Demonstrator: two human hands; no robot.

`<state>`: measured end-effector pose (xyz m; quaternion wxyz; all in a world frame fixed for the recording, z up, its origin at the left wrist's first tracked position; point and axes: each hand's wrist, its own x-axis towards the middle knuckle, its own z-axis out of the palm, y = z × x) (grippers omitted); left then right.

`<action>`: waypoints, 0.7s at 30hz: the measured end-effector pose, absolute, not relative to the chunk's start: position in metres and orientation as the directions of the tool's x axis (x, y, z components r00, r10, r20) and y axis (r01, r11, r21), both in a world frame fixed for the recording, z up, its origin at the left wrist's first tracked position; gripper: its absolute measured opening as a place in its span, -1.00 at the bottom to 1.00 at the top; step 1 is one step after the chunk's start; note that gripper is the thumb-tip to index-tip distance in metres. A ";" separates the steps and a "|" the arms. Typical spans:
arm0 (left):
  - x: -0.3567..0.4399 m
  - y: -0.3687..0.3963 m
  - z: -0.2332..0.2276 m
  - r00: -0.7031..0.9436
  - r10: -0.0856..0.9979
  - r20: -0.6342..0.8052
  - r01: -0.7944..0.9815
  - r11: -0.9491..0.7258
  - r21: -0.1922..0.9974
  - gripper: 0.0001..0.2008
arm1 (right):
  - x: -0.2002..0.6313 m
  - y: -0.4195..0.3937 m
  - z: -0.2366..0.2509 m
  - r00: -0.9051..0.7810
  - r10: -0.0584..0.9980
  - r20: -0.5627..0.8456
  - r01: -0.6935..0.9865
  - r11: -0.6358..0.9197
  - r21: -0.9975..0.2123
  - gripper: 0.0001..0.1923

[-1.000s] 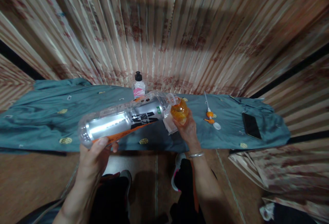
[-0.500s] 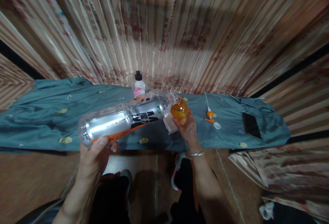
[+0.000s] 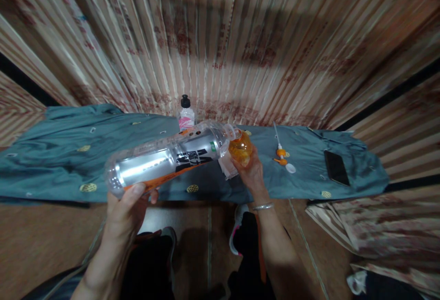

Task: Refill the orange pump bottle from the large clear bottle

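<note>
We tip the large clear plastic bottle [image 3: 168,158] — left hand [image 3: 125,208] clasping its base — neck right-up, meeting the small orange bottle [image 3: 240,148] gripped by our right hand [image 3: 252,174].

left hand [image 3: 125,208] tilting clear bottle [image 3: 168,158] into orange bottle [image 3: 240,148], held by right hand [image 3: 252,176], teal cloth [image 3: 51,153]

Glossy clear plastic bottle with silver label [image 3: 168,160]; translucent amber plastic container [image 3: 240,148]; matt, creased teal cloth table cover [image 3: 55,153].
</note>
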<state>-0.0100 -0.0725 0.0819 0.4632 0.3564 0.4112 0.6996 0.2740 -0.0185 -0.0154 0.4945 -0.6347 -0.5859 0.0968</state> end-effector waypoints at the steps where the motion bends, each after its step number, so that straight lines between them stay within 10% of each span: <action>1: -0.010 -0.072 0.081 -0.316 0.941 0.119 -0.355 -0.234 0.905 -0.33 | 0.274 -0.019 -0.015 0.293 0.842 0.453 0.648 0.174 -0.742 -0.29; 21: -0.022 -0.070 0.067 -0.276 0.955 0.106 -0.375 -0.208 0.903 -0.46 | 0.272 -0.018 -0.012 0.314 0.848 0.426 0.667 0.122 -0.735 -0.26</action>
